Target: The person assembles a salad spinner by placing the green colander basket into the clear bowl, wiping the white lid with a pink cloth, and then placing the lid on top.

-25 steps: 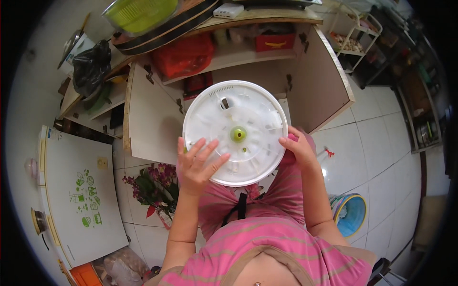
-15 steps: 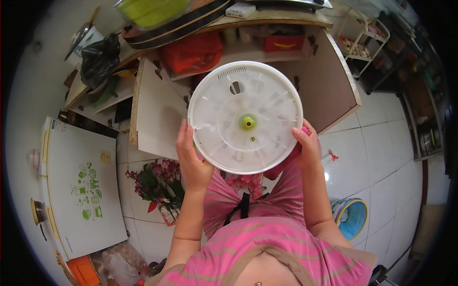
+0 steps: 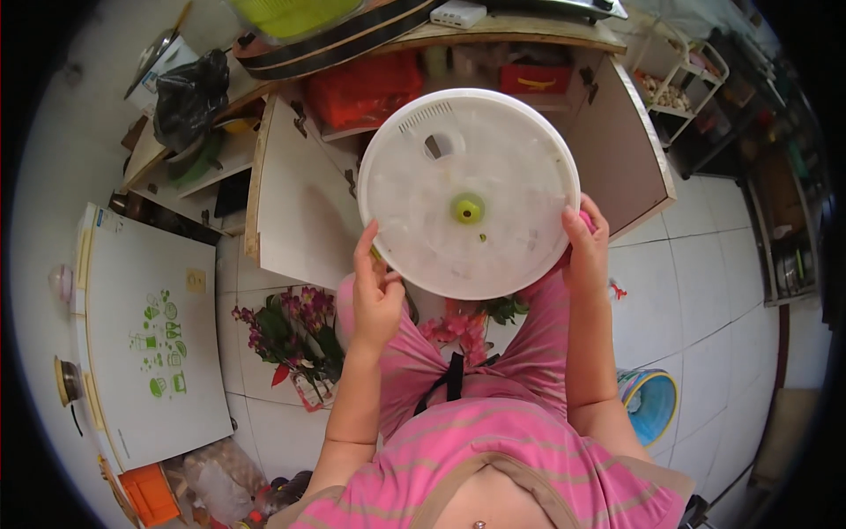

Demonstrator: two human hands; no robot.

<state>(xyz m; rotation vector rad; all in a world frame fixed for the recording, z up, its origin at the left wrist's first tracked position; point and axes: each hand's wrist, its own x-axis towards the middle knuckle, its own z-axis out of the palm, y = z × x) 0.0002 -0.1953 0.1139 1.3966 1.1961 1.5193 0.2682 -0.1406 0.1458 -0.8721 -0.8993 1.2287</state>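
Note:
Between my hands is a round translucent white lid [image 3: 520, 167], with a slotted strip near its far edge, a small cut-out and a green knob [image 3: 468, 209] in the middle. My left hand [image 3: 377, 295] is at its lower left rim, index finger up against the edge and other fingers curled partly underneath. The right rim is gripped by my right hand [image 3: 585, 247], thumb on top and fingers behind. A bit of bright pink material [image 3: 586, 222] shows by those right fingers; what it belongs to is hidden. The lid's underside cannot be seen.
Ahead, a cabinet stands with its left door [image 3: 300, 194] and right door [image 3: 630, 150] swung out, a red bag [image 3: 366, 88] inside. A green basket [image 3: 295, 18] sits on the counter. Purple flowers [image 3: 308, 317] and a white fridge [image 3: 159, 344] are left, a blue bin [image 3: 650, 406] right.
The lid has moved slightly up and to the right, along with both hands. My left fingers have shifted, the index now pointing up along the rim. Green leaves now show below the lid.

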